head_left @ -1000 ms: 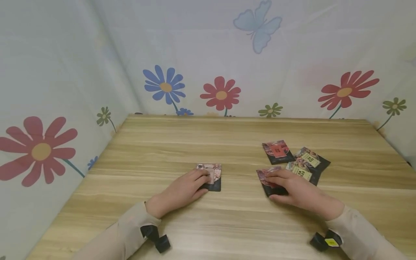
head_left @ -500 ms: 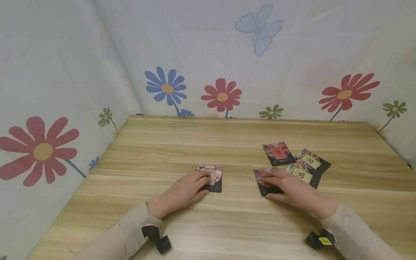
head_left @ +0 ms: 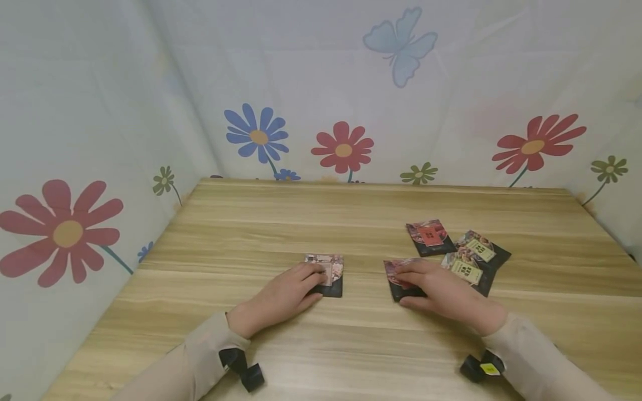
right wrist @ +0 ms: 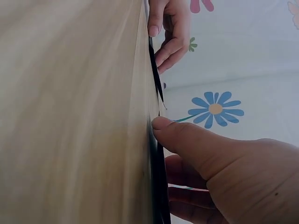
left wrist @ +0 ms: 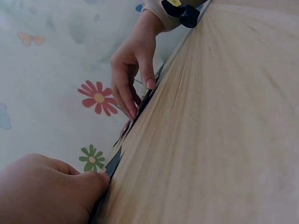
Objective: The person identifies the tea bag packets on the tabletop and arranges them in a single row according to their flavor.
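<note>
In the head view, the left hand (head_left: 281, 296) rests on a small flat printed packet (head_left: 335, 274) with a pink-and-white top and a dark lower part. Fingers lie across its face, and the thumb is at its near edge. To the right, the right hand (head_left: 443, 289) lies over another flat packet (head_left: 393, 274), reddish and dark, fingertips on top and thumb at its near side. Both wrist views show the packets nearly edge-on, low against the tabletop. The left wrist view shows a dark corner (left wrist: 113, 161) tipped up beside the left thumb. The hands cover much of both packets.
Beyond the right hand lie a packet with a red label (head_left: 430, 236) and two overlapping packets with yellow labels (head_left: 482, 250). They rest on a wood-grain table (head_left: 301, 217). A flower-printed curtain (head_left: 301, 72) borders the table's back and sides.
The right hand has slid leftward with its packet, narrowing the gap to the left one and uncovering more of the yellow-labelled packets. The left hand has stayed in place.
</note>
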`<state>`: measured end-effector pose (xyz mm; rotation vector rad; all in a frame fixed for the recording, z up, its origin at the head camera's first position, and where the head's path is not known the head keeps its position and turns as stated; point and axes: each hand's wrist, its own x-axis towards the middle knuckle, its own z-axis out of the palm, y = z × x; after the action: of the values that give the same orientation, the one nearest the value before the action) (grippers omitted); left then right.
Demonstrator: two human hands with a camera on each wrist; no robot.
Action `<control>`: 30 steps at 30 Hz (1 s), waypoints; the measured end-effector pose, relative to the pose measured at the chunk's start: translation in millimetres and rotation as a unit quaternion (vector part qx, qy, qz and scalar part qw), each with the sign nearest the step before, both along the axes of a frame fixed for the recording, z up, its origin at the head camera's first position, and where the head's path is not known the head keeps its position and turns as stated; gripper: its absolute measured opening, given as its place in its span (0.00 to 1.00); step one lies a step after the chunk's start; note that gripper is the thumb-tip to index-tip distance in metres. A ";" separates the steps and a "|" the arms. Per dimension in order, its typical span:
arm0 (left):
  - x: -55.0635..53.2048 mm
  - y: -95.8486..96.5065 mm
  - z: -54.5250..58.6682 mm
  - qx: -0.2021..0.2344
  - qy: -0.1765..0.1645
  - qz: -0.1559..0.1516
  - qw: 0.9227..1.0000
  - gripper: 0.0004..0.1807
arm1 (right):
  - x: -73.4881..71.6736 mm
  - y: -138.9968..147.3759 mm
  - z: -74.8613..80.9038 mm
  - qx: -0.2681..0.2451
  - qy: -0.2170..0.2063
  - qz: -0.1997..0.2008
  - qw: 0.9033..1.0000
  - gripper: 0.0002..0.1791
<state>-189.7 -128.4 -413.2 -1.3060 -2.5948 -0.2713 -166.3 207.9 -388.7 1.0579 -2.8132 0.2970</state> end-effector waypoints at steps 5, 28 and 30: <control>-0.9 0.4 -1.5 -0.002 -0.002 0.000 1.000 0.17 | -1.1 -5.8 -0.4 0.000 -0.004 -0.007 1.000 0.24; -0.4 -0.2 -2.3 0.002 0.004 -0.002 1.000 0.17 | -12.0 -37.1 -3.6 0.003 -0.023 0.001 1.000 0.27; -0.5 -0.5 -2.1 0.000 0.004 -0.002 1.000 0.17 | -12.9 -40.0 -3.5 0.003 -0.027 0.002 1.000 0.27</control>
<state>-190.2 -128.9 -415.3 -1.3088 -2.5850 -0.2665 -179.2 167.9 -392.2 1.0728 -2.8624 0.3223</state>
